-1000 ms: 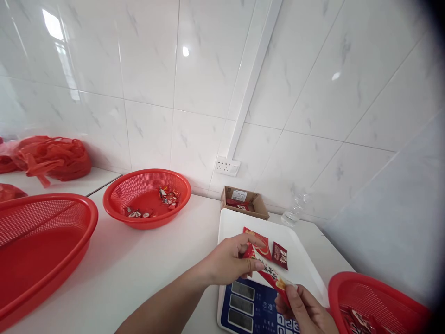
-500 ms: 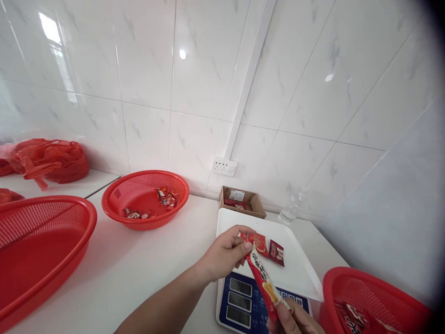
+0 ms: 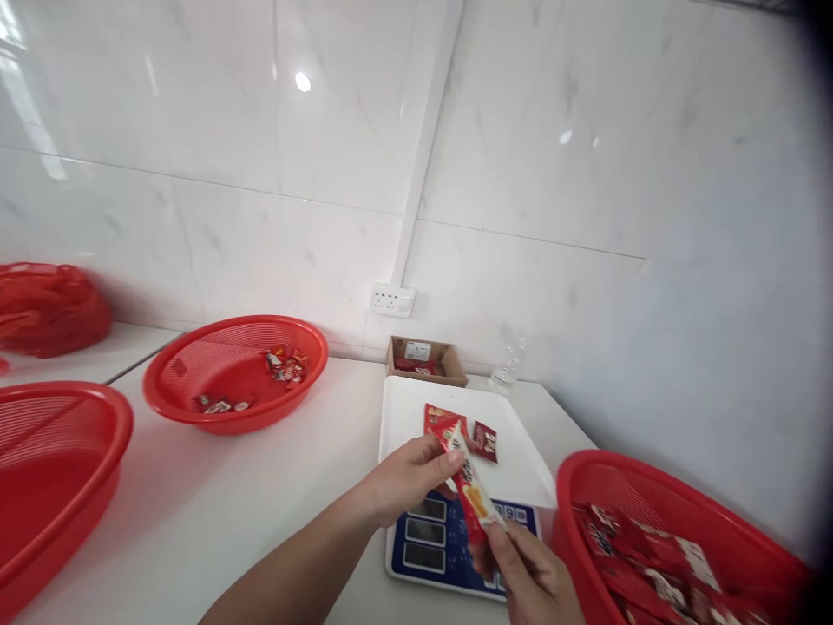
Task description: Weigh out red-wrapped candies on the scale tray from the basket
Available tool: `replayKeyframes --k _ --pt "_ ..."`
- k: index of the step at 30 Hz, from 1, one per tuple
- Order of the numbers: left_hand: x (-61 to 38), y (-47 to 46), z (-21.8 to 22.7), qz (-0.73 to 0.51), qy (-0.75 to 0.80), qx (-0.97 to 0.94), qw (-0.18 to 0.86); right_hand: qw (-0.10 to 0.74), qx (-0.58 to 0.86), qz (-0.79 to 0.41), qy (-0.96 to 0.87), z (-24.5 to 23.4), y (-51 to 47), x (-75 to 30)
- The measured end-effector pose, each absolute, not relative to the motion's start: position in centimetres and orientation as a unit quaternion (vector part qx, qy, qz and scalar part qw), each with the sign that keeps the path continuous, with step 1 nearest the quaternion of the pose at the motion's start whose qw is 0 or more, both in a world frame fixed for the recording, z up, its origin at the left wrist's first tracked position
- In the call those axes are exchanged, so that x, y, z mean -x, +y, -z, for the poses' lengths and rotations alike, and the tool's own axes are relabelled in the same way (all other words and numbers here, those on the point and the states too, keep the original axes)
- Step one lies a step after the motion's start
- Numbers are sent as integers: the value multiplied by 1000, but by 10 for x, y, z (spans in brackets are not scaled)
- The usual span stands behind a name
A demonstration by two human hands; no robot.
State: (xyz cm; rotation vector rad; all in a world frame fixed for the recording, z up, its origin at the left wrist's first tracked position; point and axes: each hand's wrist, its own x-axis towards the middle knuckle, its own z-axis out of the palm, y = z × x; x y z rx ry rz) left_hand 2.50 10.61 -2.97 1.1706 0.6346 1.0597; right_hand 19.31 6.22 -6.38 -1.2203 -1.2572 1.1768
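So both hands were on one slim red-and-white packet [image 3: 475, 499], low and a bit right of centre in the frame. The left hand [image 3: 416, 476] had it pinched thumb-on-top near the upper end, and the right hand [image 3: 530, 569] gripped the lower end, so neither was open wide. The packet sat at a slant over the scale [image 3: 403, 417], partly hiding its blue panel. Two more lay on the white pan: a bright red packet [image 3: 441, 413], partly covered by the held one, and a small dark red packet [image 3: 485, 441] just beside it. Lower right was a red basket [image 3: 602, 460] with a bunch of wrapped packets [image 3: 657, 564] in it. A cardboard box [image 3: 439, 380] stood right behind the scale, near a clear bottle [image 3: 508, 369].
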Motion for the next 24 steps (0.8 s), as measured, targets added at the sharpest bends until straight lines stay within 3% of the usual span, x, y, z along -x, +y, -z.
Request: replayKeyframes --k 7,13,20,24 --pt "-36 99 33 -443 251 -476 717 488 516 -458 -535 47 47 -181" --pt "-30 102 20 -508 295 -393 707 465 575 -385 -552 39 41 -235" --pt "-24 105 16 -530 311 -375 695 308 686 -273 -599 41 65 -333" --pt "-25 103 18 -516 317 -390 694 166 676 -242 -676 59 79 -358"
